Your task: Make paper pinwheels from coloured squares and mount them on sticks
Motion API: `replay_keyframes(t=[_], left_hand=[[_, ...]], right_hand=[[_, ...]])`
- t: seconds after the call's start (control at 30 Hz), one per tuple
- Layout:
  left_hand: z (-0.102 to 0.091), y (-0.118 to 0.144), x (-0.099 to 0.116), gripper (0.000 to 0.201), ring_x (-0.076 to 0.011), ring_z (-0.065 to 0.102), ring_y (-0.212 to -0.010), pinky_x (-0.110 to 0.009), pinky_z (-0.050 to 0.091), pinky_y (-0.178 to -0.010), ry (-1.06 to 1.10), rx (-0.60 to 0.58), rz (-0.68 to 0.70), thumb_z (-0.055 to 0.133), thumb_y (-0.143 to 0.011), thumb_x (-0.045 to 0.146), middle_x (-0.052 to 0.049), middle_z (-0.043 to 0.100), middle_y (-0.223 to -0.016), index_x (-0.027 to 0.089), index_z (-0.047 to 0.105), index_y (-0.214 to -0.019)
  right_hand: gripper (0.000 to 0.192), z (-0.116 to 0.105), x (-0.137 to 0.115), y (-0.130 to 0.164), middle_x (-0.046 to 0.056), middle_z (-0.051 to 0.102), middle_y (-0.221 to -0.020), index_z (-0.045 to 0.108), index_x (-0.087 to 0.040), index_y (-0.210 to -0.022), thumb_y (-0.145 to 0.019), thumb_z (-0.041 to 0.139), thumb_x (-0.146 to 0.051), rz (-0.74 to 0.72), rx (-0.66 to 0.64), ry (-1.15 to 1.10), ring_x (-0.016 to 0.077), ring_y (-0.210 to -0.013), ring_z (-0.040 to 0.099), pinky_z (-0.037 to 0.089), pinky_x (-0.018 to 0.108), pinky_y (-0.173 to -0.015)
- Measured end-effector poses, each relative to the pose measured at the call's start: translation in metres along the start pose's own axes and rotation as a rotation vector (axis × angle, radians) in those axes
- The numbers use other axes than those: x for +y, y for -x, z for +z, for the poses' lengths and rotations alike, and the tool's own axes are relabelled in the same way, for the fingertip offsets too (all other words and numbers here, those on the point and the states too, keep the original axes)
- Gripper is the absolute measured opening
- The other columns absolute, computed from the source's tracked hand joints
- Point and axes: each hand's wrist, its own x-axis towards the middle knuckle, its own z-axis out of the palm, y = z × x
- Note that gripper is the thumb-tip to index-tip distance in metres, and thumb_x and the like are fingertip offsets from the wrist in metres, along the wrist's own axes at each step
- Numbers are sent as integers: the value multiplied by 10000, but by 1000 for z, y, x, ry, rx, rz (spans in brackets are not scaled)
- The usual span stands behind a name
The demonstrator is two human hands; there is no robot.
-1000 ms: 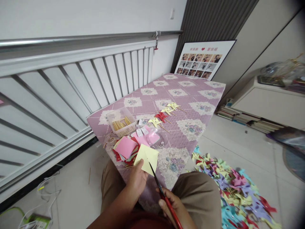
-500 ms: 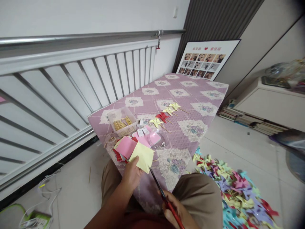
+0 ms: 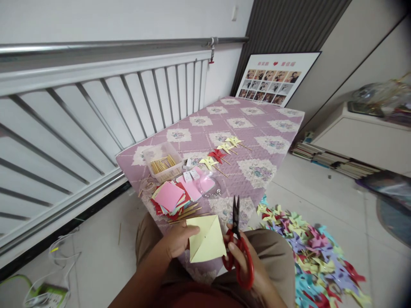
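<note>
Quilted purple mattress (image 3: 257,124), white railing at its left. On it: clear tub (image 3: 159,161) of wooden sticks, stack of paper squares (image 3: 169,197) (mixed colours). At its near end: left hand (image 3: 178,240) pinching yellow folded paper (image 3: 207,239); right hand (image 3: 239,252) gripping red scissors (image 3: 238,244), blades together. Floor right: pinwheel heap (image 3: 317,261).

No text, brand or number can be read anywhere. On the photo board (image 3: 276,79), which is leaned against the wall behind the far end of the bed (image 3: 257,128), a red heart sign is seen in the top line, between two short groups of red characters; these are too small to be read. Some marks are printed on the small white tags (image 3: 191,175) near the bed's near end, but they are blurred.
</note>
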Motion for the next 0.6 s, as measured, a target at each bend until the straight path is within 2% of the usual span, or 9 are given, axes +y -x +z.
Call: replay_keyframes(t=[0.07, 0.13, 0.2, 0.27, 0.33, 0.4, 0.5, 0.6], left_hand=[[1, 0, -4, 355, -294, 699, -804, -379, 513, -746, -47, -27, -3, 756, -664, 281, -170, 748, -948, 93, 734, -965], [0, -1, -7, 320, -283, 694, -781, -365, 507, -729, -75, -10, -15, 761, -656, 275, -162, 750, -932, 99, 740, -924], [-2, -3, -10, 295, -275, 690, -769, -359, 503, -729, -78, 20, -13, 771, -661, 298, -154, 752, -904, 107, 741, -883], [-2, -4, -12, 333, -274, 689, -776, -365, 500, -740, -40, 19, -9, 772, -681, 365, -151, 751, -887, 113, 737, -897], [-1, -5, -13, 413, -284, 687, -819, -384, 500, -762, 41, -29, -9, 740, -713, 457, -148, 748, -909, 131, 726, -966], [1, -3, -12, 488, -289, 680, -862, -393, 502, -766, 117, -85, 3, 704, -727, 539, -142, 742, -953, 159, 711, -1033], [10, 1, -12, 589, -268, 666, -869, -346, 500, -709, 165, -153, 35, 735, -669, 592, -143, 720, -1025, 177, 698, -1085], [23, 3, -21, 561, -229, 653, -847, -305, 483, -690, 153, -149, 23, 814, -630, 486, -144, 704, -1058, 184, 700, -1089]], right_hand=[[619, 11, -4, 1, 64, 705, -990, 533, -248, -1249, -718, 790, -435, 41, -56, -56, 218, -807, 676, 551, 337, -719], [571, 20, -6, 2, 83, 717, -995, 561, -222, -1201, -714, 792, -411, 57, -121, -84, 251, -866, 683, 545, 379, -792], [501, 26, -3, 3, 76, 723, -946, 581, -209, -1139, -720, 784, -394, 71, -152, -85, 237, -798, 684, 549, 365, -747], [450, 28, 2, 3, 45, 713, -859, 584, -210, -1092, -728, 775, -393, 84, -120, -61, 197, -677, 660, 542, 312, -626], [432, 28, 9, 3, 6, 681, -769, 570, -216, -1076, -738, 765, -400, 79, -69, -50, 158, -572, 610, 501, 257, -510], [418, 27, 13, 2, -9, 665, -746, 553, -220, -1078, -756, 752, -398, 40, -12, -76, 143, -542, 588, 476, 231, -469], [409, 28, 12, 0, 39, 709, -906, 535, -218, -1108, -785, 734, -370, -40, 48, -155, 186, -716, 661, 548, 285, -640], [421, 31, 8, -3, 79, 718, -1029, 532, -214, -1113, -781, 733, -375, -76, 109, -181, 255, -914, 678, 549, 366, -810]])
